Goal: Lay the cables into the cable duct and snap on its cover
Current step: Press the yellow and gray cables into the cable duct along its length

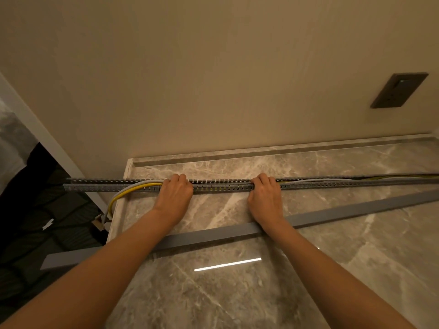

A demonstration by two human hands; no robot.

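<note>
Both hands, the left hand (175,192) and the right hand (264,193), pressed curled fingers onto the cables (133,189) in the slotted duct (221,184) on the marble surface (332,233), where the loop overhanging the left end could probably spring out and block the cover (344,207) lying nearby.

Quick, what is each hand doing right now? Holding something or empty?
Left hand: fingers curled over the cable duct, pressing on the cables.
Right hand: same, curled over the duct further right. Whether either truly grips cannot be told.

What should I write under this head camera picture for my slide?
Both hands press cables into slotted duct; cover waits.
</note>
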